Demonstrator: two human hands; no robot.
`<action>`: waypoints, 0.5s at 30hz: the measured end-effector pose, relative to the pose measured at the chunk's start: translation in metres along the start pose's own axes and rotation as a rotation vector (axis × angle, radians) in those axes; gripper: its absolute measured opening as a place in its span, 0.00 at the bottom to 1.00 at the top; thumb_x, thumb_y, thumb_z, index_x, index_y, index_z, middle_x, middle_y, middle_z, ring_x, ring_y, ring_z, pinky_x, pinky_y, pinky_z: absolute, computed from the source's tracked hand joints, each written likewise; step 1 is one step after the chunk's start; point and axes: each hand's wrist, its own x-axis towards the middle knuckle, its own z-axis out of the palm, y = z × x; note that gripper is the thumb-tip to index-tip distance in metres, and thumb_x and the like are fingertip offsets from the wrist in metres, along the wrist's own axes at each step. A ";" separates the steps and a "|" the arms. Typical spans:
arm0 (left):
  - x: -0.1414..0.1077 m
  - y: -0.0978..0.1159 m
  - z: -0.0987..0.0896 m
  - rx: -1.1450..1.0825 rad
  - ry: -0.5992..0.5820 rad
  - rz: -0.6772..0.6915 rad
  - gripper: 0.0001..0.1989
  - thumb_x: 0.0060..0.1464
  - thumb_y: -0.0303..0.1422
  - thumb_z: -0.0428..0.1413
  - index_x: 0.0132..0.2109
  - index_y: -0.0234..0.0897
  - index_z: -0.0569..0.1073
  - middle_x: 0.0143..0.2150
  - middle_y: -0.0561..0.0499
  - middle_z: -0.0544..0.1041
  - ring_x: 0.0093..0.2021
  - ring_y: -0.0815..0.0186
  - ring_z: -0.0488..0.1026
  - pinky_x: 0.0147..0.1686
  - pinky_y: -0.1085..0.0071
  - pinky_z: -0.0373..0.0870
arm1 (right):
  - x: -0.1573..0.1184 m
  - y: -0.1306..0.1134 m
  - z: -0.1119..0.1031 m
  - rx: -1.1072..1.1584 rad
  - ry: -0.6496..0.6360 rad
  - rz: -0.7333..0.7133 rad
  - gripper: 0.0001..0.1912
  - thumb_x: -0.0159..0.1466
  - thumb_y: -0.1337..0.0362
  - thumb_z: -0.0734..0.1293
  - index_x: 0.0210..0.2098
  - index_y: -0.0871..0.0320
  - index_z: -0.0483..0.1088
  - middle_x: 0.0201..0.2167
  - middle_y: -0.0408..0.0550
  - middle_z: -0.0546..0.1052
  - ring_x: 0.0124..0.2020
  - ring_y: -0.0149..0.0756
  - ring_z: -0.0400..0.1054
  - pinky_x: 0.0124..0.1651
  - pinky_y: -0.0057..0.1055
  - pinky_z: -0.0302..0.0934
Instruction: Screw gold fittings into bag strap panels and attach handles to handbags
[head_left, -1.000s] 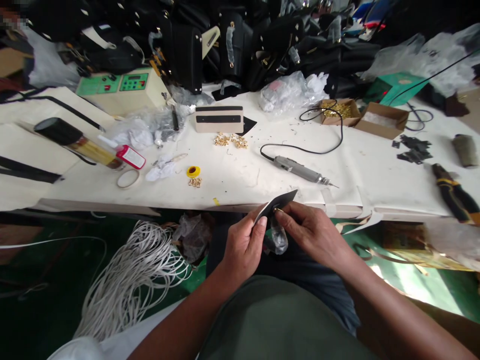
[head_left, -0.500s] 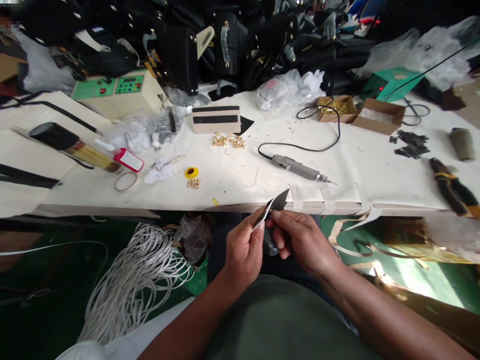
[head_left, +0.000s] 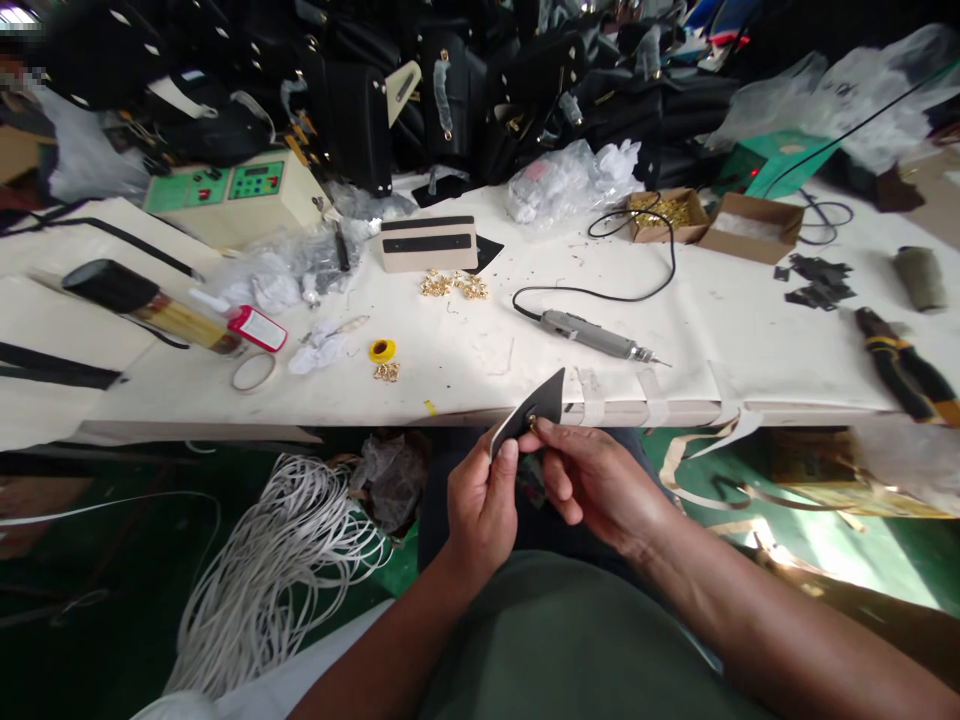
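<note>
My left hand [head_left: 484,500] is closed on a thin black panel with a pale edge [head_left: 550,398], held tilted over my lap at the table's front edge. My right hand [head_left: 589,470] pinches a small gold-coloured metal fitting [head_left: 532,422] against the panel's dark face; the fingertips partly hide it. Just beyond my hands lies a grey electric screwdriver [head_left: 589,333] with its bit pointing right. Gold fittings [head_left: 454,286] are piled in front of a beige block with black strips [head_left: 429,246]. Small gold rings [head_left: 387,372] lie beside a yellow tape roll [head_left: 382,350].
Pliers [head_left: 900,365] and small black pieces [head_left: 819,282] lie at the right. Behind them stand cardboard boxes [head_left: 750,232] and a green box [head_left: 780,160]. A control unit [head_left: 232,195], spray can [head_left: 150,305] and red bottle [head_left: 257,328] are at the left. Black bags [head_left: 352,120] fill the back.
The panel has turned so that more of its dark face shows, and the gold fitting is more visible. Both hands keep their hold; the view has shifted slightly.
</note>
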 end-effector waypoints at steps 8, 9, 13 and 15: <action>0.028 0.004 -0.006 -0.230 0.096 -0.192 0.20 0.65 0.47 0.60 0.51 0.36 0.82 0.50 0.47 0.86 0.54 0.57 0.79 0.56 0.68 0.73 | -0.007 -0.017 -0.042 -0.574 0.298 -0.358 0.25 0.63 0.40 0.72 0.31 0.57 0.75 0.21 0.42 0.73 0.23 0.30 0.63 0.28 0.28 0.56; 0.031 0.004 -0.005 -0.310 0.098 -0.220 0.20 0.63 0.46 0.62 0.52 0.36 0.82 0.51 0.47 0.86 0.56 0.57 0.79 0.58 0.67 0.73 | -0.006 -0.016 -0.046 -0.613 0.354 -0.408 0.24 0.62 0.41 0.73 0.36 0.57 0.76 0.27 0.44 0.77 0.27 0.32 0.66 0.32 0.29 0.59; 0.042 0.006 -0.002 -0.601 0.035 -0.372 0.20 0.62 0.44 0.63 0.55 0.38 0.80 0.54 0.45 0.85 0.58 0.55 0.80 0.60 0.61 0.75 | 0.001 -0.002 -0.055 -0.653 0.245 -0.342 0.24 0.64 0.41 0.72 0.40 0.57 0.76 0.34 0.44 0.77 0.32 0.34 0.66 0.34 0.30 0.59; 0.045 0.009 -0.002 -0.682 -0.021 -0.459 0.20 0.62 0.44 0.62 0.55 0.38 0.81 0.53 0.43 0.85 0.56 0.53 0.81 0.58 0.59 0.76 | 0.005 0.006 -0.054 -0.574 0.162 -0.262 0.25 0.65 0.40 0.71 0.31 0.57 0.70 0.25 0.40 0.70 0.26 0.31 0.59 0.28 0.28 0.52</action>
